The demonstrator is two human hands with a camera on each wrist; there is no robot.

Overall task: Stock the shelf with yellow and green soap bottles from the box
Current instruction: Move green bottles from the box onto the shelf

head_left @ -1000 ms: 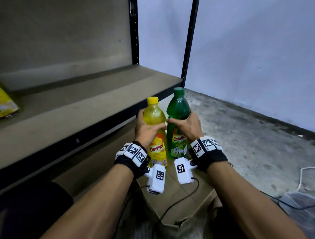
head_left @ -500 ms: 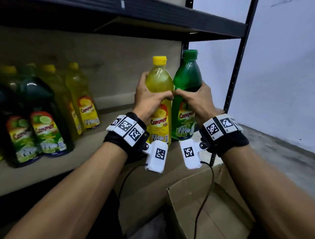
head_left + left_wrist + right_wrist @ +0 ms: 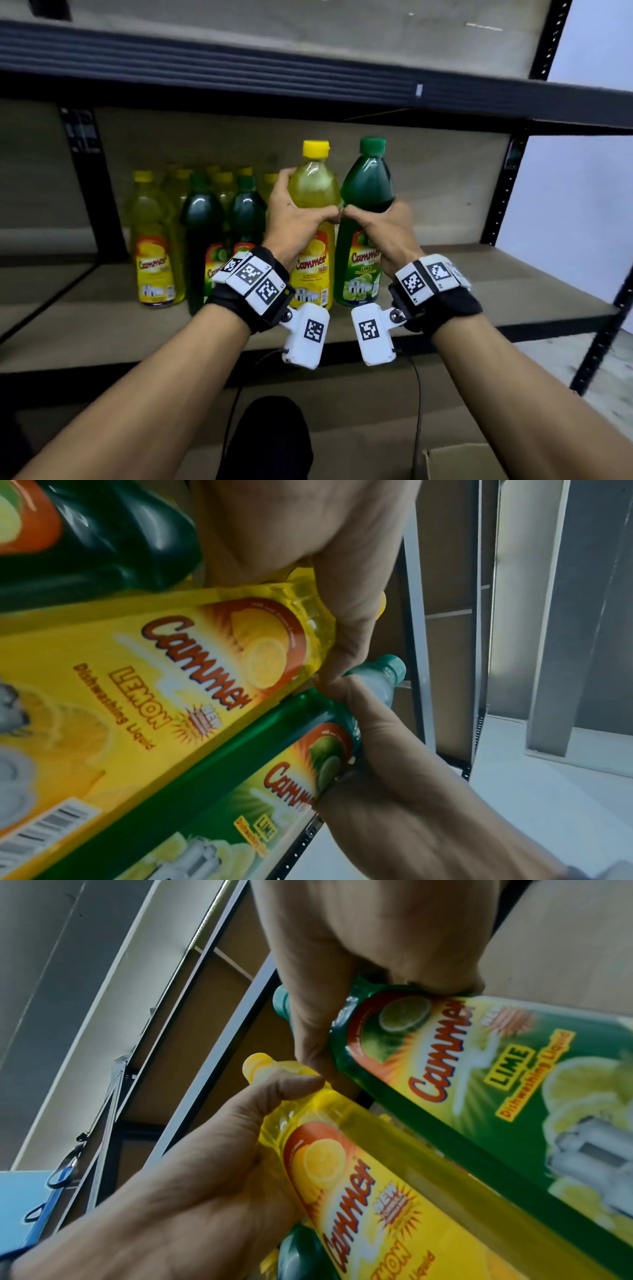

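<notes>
My left hand (image 3: 296, 219) grips a yellow lemon soap bottle (image 3: 313, 192) round its upper body. Beside it my right hand (image 3: 373, 222) grips a green lime soap bottle (image 3: 368, 185) the same way, thumbs almost touching. Both bottles are upright, side by side, over the middle shelf board (image 3: 479, 294); whether their bases touch it I cannot tell. The left wrist view shows the yellow bottle (image 3: 164, 674) in my left hand (image 3: 325, 569). The right wrist view shows the green bottle (image 3: 479, 1053) in my right hand (image 3: 359, 961). The box's corner (image 3: 455, 460) shows at the bottom right.
Several yellow and green bottles (image 3: 191, 233) stand in a cluster on the shelf just left of my hands. The shelf board to the right of the held bottles is bare up to the black upright (image 3: 503, 192). An upper shelf edge (image 3: 308, 75) runs overhead.
Both hands have carried the two bottles up from the box and in over the middle shelf, next to the standing cluster. The grips have stayed the same.
</notes>
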